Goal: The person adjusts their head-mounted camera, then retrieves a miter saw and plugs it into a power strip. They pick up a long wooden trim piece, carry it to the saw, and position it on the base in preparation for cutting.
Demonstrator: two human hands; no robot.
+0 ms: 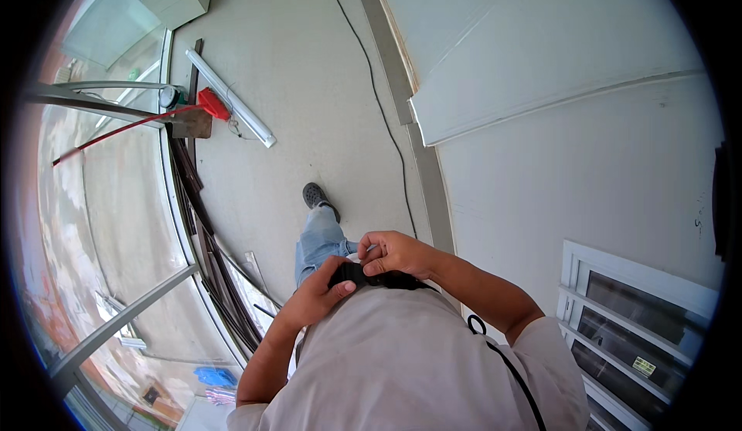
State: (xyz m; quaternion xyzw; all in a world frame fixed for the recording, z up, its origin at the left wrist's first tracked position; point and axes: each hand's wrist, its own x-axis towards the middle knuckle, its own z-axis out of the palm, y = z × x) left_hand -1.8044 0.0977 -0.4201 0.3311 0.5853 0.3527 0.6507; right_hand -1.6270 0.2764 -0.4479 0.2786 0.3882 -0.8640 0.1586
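Note:
At my waist, over the pale shirt (417,338), a black strap or pouch (348,275) sits at the top of my jeans (323,234). My left hand (323,292) grips its left part, thumb laid over the front. My right hand (394,253) is just to the right of it, fingers curled with the tips at the black item; whether they pinch part of it is unclear. Below, one dark clog (317,196) shows on the floor.
A grey floor (294,83) carries a long black cable (379,99), a white tube fixture (232,99), a red tool head (212,103) and dark strips (205,230). A glass partition (124,323) lines the left; a pale wall (541,176) with a louvred window (634,330) stands right.

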